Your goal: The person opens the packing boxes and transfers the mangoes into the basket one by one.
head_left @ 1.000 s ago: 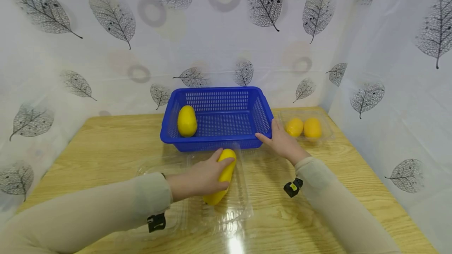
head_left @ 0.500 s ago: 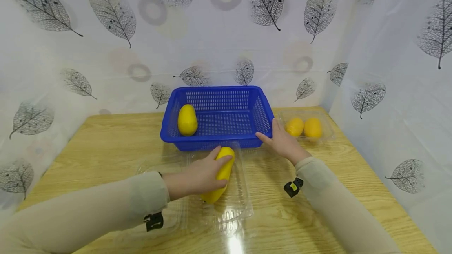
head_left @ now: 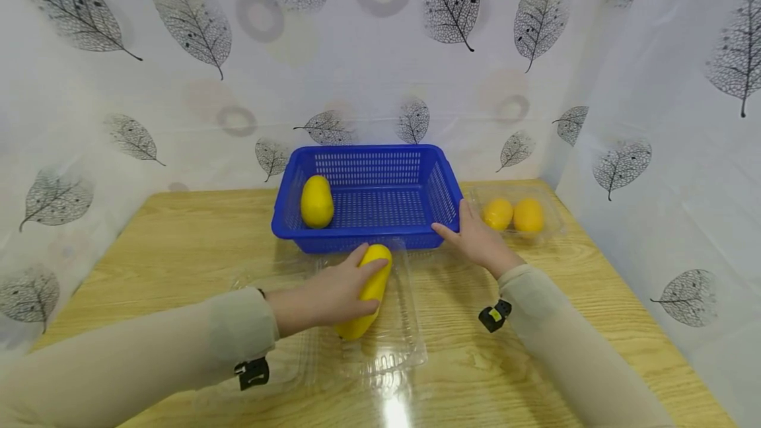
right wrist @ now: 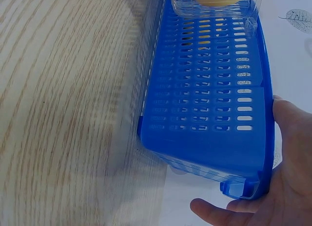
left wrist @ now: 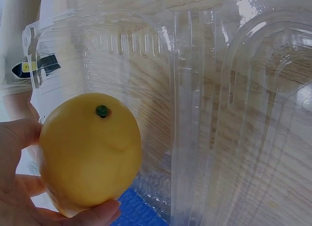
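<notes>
My left hand (head_left: 333, 296) grips a yellow mango (head_left: 376, 286), fingers and thumb around its sides. In the left wrist view the mango (left wrist: 92, 153) shows its green stem end. It is over the right half of an unfolded clear plastic clamshell box (head_left: 398, 342). My right hand (head_left: 478, 240) is at the front right corner of a blue plastic basket (head_left: 368, 233); its thumb lies over the front rim and its straight fingers run along the right side. In the right wrist view the thumb touches the basket (right wrist: 209, 138) at its rim. Another mango (head_left: 317, 202) lies inside the basket at left.
Right of the basket, a clear plastic box (head_left: 555, 220) holds two orange fruits (head_left: 528, 215). Everything stands on a wooden table (head_left: 190, 236). A white leaf-print curtain (head_left: 357, 51) hangs behind the table and along its sides.
The left hand has moved slightly left and away from me with the mango in its grip. The right hand stays at the basket corner.
</notes>
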Demonstrator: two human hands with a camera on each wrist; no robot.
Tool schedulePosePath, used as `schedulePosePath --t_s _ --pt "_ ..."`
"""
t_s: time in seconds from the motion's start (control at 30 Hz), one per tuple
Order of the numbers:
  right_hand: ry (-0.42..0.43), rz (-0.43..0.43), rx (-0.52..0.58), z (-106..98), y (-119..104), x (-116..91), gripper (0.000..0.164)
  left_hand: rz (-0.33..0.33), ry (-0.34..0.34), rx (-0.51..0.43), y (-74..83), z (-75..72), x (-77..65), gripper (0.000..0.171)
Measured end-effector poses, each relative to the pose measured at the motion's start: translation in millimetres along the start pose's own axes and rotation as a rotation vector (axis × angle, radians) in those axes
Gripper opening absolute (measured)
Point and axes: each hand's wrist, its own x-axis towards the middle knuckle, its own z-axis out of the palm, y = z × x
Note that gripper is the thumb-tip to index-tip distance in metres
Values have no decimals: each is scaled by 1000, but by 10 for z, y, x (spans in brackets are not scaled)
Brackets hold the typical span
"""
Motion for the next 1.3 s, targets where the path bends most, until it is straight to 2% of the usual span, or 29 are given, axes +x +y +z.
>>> schedulePosePath --t_s 0.53,0.73,0.9,1.3 --pt "-15 7 1 2 6 -15 109 12 12 9 31 -87 -130 62" --pt "-20 12 12 8 25 -14 110 47 56 32 46 -127 -183 62" --pt "-25 17 15 3 22 -18 110 45 94 42 62 -218 -182 63" --pt "-31 24 19 0 11 -17 110 54 96 24 175 -532 -161 65"
